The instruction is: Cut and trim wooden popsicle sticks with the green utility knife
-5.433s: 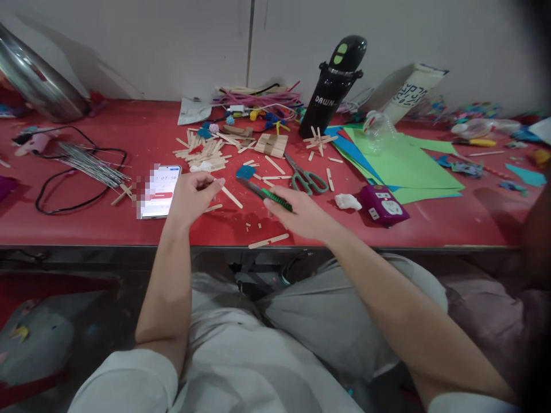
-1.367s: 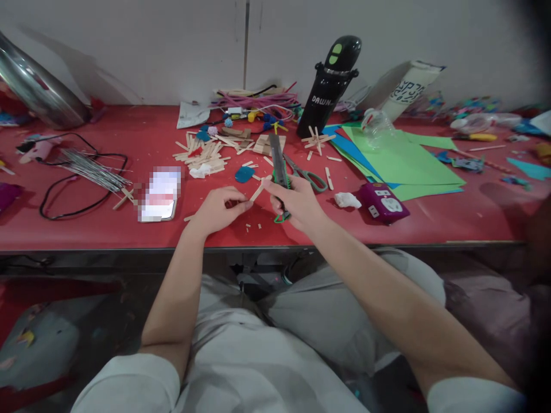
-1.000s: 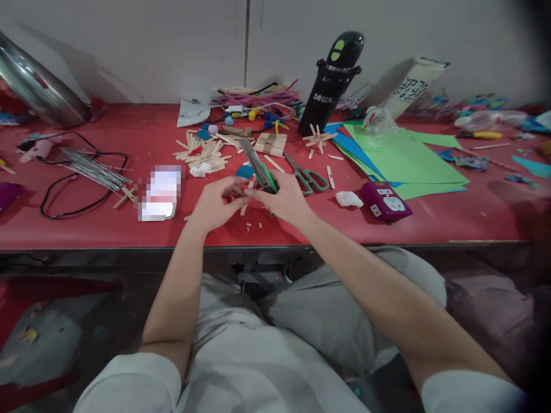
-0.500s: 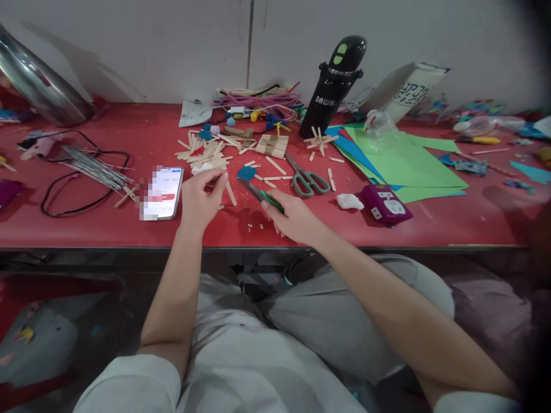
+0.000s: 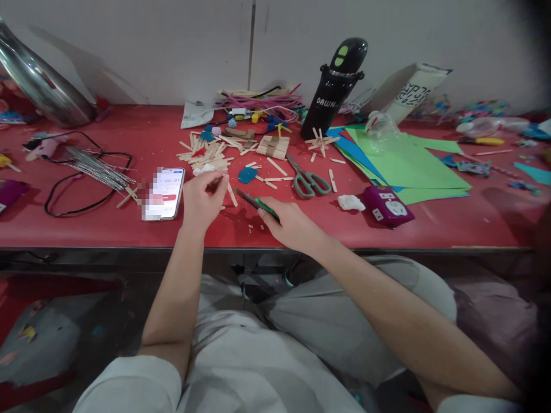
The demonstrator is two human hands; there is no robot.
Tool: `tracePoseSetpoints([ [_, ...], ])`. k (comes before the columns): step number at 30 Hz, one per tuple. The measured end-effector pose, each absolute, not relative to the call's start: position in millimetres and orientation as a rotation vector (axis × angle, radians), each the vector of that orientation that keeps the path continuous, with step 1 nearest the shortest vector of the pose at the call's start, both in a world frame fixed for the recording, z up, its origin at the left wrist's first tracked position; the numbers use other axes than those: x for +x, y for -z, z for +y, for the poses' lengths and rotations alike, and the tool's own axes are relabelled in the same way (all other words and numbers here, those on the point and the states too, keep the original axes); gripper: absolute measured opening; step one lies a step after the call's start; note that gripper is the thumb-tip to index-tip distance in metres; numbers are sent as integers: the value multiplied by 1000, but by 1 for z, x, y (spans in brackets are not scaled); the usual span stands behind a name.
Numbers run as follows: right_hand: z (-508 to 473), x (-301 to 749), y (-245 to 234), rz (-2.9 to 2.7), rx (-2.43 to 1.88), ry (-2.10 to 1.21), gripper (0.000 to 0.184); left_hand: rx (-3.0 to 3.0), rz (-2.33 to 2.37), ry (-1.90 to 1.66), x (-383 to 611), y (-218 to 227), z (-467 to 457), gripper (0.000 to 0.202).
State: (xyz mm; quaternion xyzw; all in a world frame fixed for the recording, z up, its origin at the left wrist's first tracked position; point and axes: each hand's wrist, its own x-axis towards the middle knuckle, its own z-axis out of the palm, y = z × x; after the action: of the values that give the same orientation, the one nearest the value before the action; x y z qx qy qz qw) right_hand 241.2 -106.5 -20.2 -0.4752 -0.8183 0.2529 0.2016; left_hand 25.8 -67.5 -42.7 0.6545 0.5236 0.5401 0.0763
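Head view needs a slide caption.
Left hand pinching a wooden stick, right hand holding a green utility knife, at a red table.

1 head-worn camera; it faces forward and down, over the lap to a near table.

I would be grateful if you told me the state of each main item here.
Craft stick: pinched in the left hand
Utility knife: gripped in the right hand, blade out
Phone: face up, screen lit
Scissors: lying flat
Black bottle: standing, lid on
Coloured paper: flat, overlapping sheets
Pile of sticks: loose, jumbled
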Motion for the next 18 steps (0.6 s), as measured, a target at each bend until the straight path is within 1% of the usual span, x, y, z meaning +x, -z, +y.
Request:
tracePoseSetpoints([
  [10, -106, 240, 21, -2299, -1316, -667, 27, 1956, 1605, -1575, 25, 43, -68, 20],
  [18, -106, 239, 21, -2301, -1305, -684, 29, 1967, 1571, -1603, 24, 43, -67, 20],
])
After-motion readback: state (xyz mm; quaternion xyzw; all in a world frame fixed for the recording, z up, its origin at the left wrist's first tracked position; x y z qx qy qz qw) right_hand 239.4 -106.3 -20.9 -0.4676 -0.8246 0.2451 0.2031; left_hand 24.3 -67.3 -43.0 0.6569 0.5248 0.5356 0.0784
